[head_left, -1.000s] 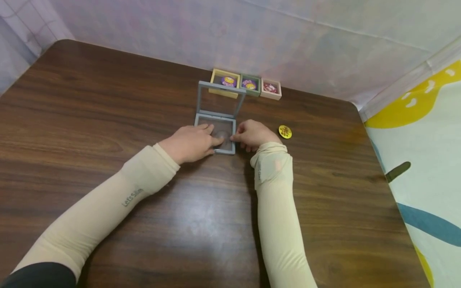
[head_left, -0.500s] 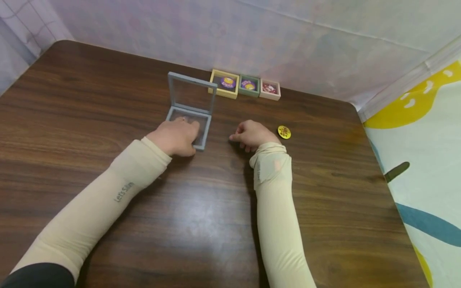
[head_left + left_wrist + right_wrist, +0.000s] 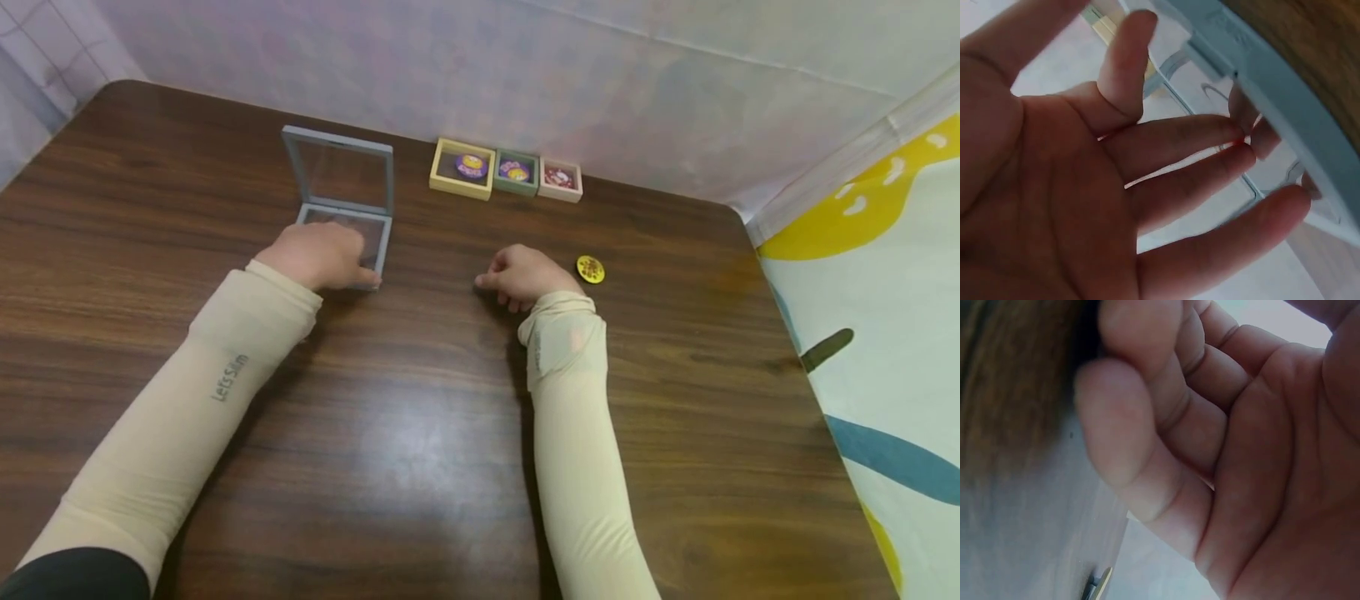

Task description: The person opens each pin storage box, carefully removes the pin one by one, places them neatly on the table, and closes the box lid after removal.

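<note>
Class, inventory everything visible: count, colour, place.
Hinged case: 1, grey, left, lid raised
Yellow box: 1, yellow, back edge
Green box: 1, green, beside it
Pink box: 1, pink, beside green
Purple badges: 2, purple, in yellow and green boxes
Red piece: 1, reddish, in pink box
Yellow badge: 1, yellow, centre right
Table: 1, brown, beneath
Cloths: at least 2, pale, back and right
Left hand: 1, bare, at case
Right hand: 1, bare, right of case
Sleeves: 2, cream, both arms
Black sleeve: 1, black, left arm

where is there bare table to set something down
Bare table: between the gray case and right grip; between the sleeves; right of the yellow badge. Crowded: the back, where three boxes sit side by side.
</note>
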